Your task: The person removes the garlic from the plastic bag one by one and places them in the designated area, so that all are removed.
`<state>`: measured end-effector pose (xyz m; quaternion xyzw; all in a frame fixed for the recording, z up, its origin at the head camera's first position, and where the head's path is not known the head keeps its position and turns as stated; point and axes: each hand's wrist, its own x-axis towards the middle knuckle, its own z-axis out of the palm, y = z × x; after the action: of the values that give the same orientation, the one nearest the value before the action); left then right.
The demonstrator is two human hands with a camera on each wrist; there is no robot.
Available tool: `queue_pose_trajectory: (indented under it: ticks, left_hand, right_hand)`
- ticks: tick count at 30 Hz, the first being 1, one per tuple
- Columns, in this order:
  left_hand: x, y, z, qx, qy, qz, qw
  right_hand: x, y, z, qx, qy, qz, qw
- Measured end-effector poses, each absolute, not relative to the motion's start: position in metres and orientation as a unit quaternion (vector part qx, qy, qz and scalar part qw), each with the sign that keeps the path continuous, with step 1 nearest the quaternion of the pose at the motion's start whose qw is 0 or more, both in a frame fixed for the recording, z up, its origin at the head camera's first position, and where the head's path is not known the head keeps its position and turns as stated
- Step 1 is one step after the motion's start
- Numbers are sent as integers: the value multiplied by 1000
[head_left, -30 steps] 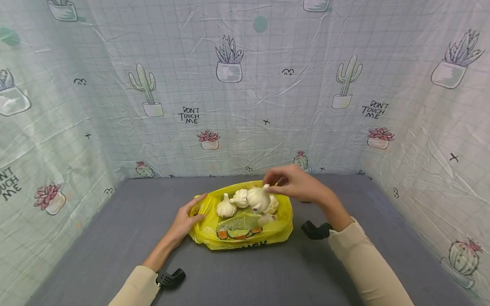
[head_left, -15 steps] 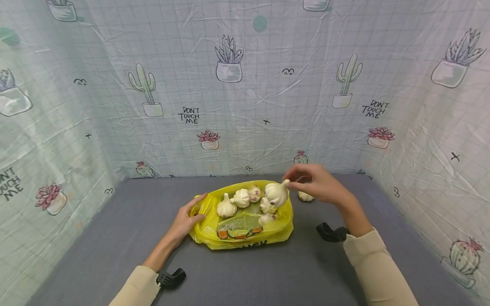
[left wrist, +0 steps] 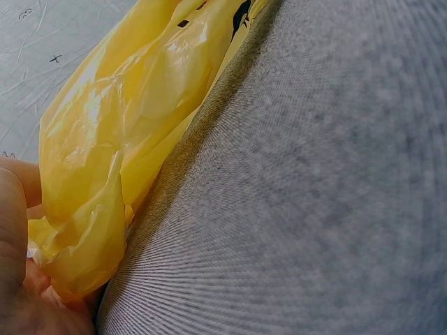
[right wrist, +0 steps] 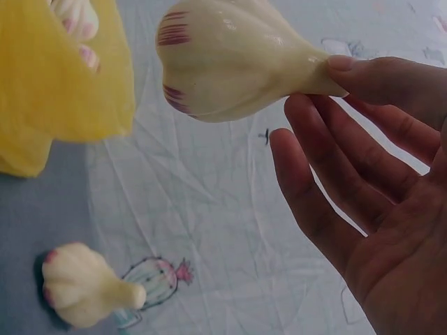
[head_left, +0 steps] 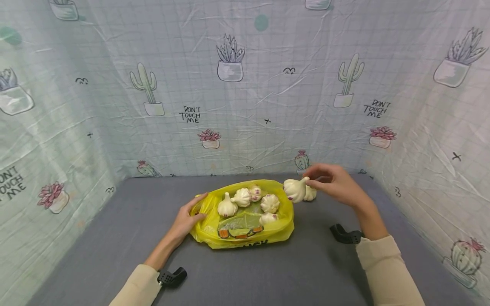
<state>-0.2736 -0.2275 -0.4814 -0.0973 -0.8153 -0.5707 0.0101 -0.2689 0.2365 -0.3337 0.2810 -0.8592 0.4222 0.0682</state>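
Note:
A yellow plastic bag (head_left: 279, 231) stands with its mouth spread, and several garlic bulbs (head_left: 227, 207) lie inside. At its left end my left hand (head_left: 184, 219) grips the rim between thumb and fingers. In the left wrist view, fingers (left wrist: 14, 230) curl beside the bunched plastic. Just past the bag's right rim, my right hand (head_left: 338, 185) pinches a garlic bulb (head_left: 294, 189) by its stem, in the air. The right wrist view shows the thumb and fingertips on the stem of that smooth, purple-streaked bulb (right wrist: 216, 59).
Another garlic bulb (head_left: 311, 194) lies on the grey tabletop (head_left: 245, 276), right of the bag and partly hidden by the held one. A printed curtain (head_left: 245, 106) encloses the back and sides of the table.
My right hand has lifted the garlic bulb from over the bag and carried it right, past the rim. The left hand and bag have stayed in place.

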Motion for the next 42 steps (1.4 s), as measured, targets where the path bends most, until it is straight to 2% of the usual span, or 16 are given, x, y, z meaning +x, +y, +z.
queue_pose_trajectory:
  ticks: [13,42]
  left_hand:
    - [-275,-223,-481,-102,-811,-576,12]
    - [-273,-225,-481,-97,-815,-571,14]
  right_hand:
    - [-271,257,-341,259,-868,416,84]
    - [-284,280,-357,228,-892,384,69]
